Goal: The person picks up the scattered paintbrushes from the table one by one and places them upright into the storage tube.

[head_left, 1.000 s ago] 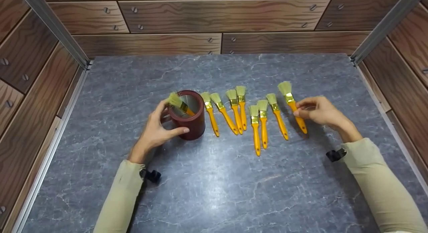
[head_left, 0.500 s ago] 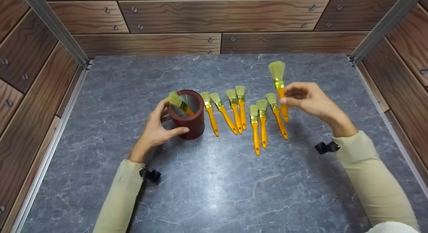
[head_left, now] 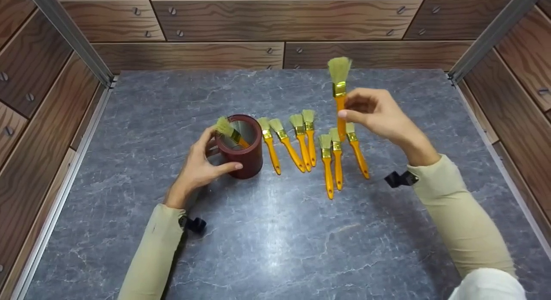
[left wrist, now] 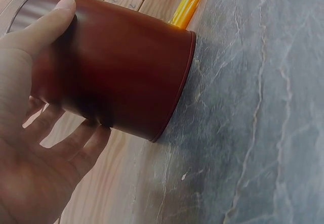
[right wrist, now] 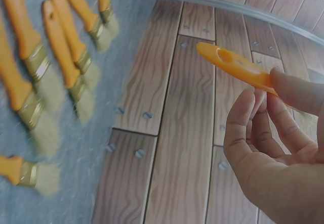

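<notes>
My left hand [head_left: 198,164] grips a dark red mug [head_left: 249,164], its thumb on the near wall and its fingers round the left side by the handle. The mug stands upright on the table, and a paintbrush [head_left: 226,128] leans in it, bristles up over the left rim. My right hand [head_left: 379,112] pinches another paintbrush [head_left: 340,87] by its orange handle between thumb and fingertips. That brush is raised above the table with bristles up; in the right wrist view its handle end [right wrist: 228,64] sticks out past the fingers.
Several paintbrushes lie on the grey marbled table [head_left: 275,244], bristles pointing away: one group [head_left: 301,136] just right of the mug, another [head_left: 335,162] farther right, below the raised brush. Wood-patterned walls [head_left: 215,20] close off the back and sides.
My right hand has lifted its paintbrush off the table at the right and carried it up and leftward, turning it more upright. My left hand and the mug stay in place.
</notes>
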Motion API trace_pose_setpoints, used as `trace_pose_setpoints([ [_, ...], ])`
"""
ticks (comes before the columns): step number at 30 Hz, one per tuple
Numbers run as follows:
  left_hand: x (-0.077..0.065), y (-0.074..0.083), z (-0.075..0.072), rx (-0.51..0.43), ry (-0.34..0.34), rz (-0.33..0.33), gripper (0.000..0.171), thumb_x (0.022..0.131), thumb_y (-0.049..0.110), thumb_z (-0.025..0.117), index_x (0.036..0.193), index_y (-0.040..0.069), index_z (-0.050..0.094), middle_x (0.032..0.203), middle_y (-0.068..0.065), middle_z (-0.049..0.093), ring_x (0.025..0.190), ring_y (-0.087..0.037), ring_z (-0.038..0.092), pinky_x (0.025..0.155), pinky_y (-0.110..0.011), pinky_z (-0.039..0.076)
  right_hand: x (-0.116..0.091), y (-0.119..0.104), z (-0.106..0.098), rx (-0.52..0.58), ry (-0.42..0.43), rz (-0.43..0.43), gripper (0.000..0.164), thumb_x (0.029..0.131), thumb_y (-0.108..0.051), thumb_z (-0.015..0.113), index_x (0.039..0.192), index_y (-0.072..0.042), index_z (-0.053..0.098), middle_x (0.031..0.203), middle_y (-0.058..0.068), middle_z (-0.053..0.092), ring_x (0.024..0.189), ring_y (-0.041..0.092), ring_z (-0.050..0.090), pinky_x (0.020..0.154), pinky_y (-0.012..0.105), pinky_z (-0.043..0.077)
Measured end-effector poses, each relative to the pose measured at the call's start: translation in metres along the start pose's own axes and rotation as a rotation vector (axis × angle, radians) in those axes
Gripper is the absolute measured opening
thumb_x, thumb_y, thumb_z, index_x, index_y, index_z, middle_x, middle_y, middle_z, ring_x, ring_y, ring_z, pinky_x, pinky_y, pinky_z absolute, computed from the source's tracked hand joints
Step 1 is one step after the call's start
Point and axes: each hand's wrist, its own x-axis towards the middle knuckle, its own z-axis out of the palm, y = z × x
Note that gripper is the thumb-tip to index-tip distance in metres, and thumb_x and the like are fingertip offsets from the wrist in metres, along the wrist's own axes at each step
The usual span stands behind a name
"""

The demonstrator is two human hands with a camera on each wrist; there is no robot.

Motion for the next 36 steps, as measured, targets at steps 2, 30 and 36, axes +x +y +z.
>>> trace_pose_setpoints([
  [2, 0.000, 0.000, 0.000, -0.005, 0.001, -0.001, 0.100, 0.075, 0.025, 0.101, 0.159, 0.029, 0.047, 0.145, 0.001, 0.063, 0.132, -0.019, 0.065, 0.111, -0.042, 0.058, 0.004, -0.005, 0.004, 0.001, -0.001, -0.029, 0.024, 0.101, -0.012, 0.076, 0.118, 0.004, 0.072, 0.104, 0.009, 0.075, 0.092, 0.020, 0.073, 0.086, 0.028, 0.065],
  [30, 0.002, -0.001, 0.000, -0.012, 0.004, 0.002, 0.099, 0.074, 0.023, 0.101, 0.158, 0.027, 0.048, 0.141, 0.000, 0.066, 0.130, -0.018, 0.066, 0.110, -0.038, 0.058, 0.053, -0.058, 0.078, 0.101, -0.041, -0.248, 0.016, 0.099, -0.009, 0.077, 0.112, 0.001, 0.076, 0.099, 0.011, 0.076, 0.082, 0.022, 0.070, 0.075, 0.032, 0.061],
  [36, 0.000, -0.001, 0.001, -0.008, -0.002, -0.001, 0.099, 0.075, 0.024, 0.101, 0.158, 0.028, 0.047, 0.143, 0.002, 0.065, 0.132, -0.017, 0.065, 0.111, -0.039, 0.058, 0.063, -0.063, 0.095, 0.126, -0.044, -0.259, 0.015, 0.099, -0.011, 0.078, 0.111, -0.001, 0.077, 0.100, 0.011, 0.076, 0.085, 0.029, 0.072, 0.076, 0.031, 0.062],
])
